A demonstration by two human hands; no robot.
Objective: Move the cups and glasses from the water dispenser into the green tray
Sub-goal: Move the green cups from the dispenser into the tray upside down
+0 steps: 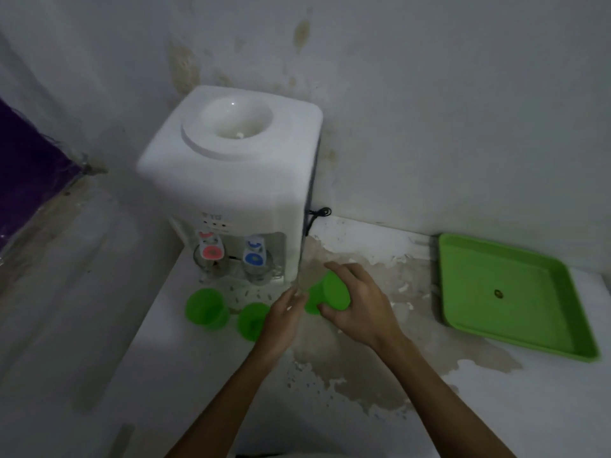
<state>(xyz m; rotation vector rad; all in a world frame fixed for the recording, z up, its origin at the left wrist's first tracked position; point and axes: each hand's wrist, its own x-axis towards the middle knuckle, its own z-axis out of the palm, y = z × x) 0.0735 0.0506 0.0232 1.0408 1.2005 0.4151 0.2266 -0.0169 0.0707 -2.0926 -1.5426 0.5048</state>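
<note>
A white water dispenser (pixel 231 166) stands in the corner. Two clear glasses sit on its drip tray, one (pixel 211 267) under the red tap and one (pixel 259 272) under the blue tap. Two green cups (pixel 205 307) (pixel 252 320) stand on the counter in front of the dispenser. My right hand (pixel 358 302) grips a third green cup (pixel 330 294), tilted on its side, just right of the dispenser. My left hand (pixel 284 314) hovers beside that cup with fingers loosely apart, over the middle cup. The green tray (pixel 463 279) lies empty at the right.
The white counter (pixel 496 408) has a large worn, stained patch in front of me. A black cable (pixel 317 214) runs behind the dispenser along the stained wall. A purple sheet (pixel 29 160) hangs at the left.
</note>
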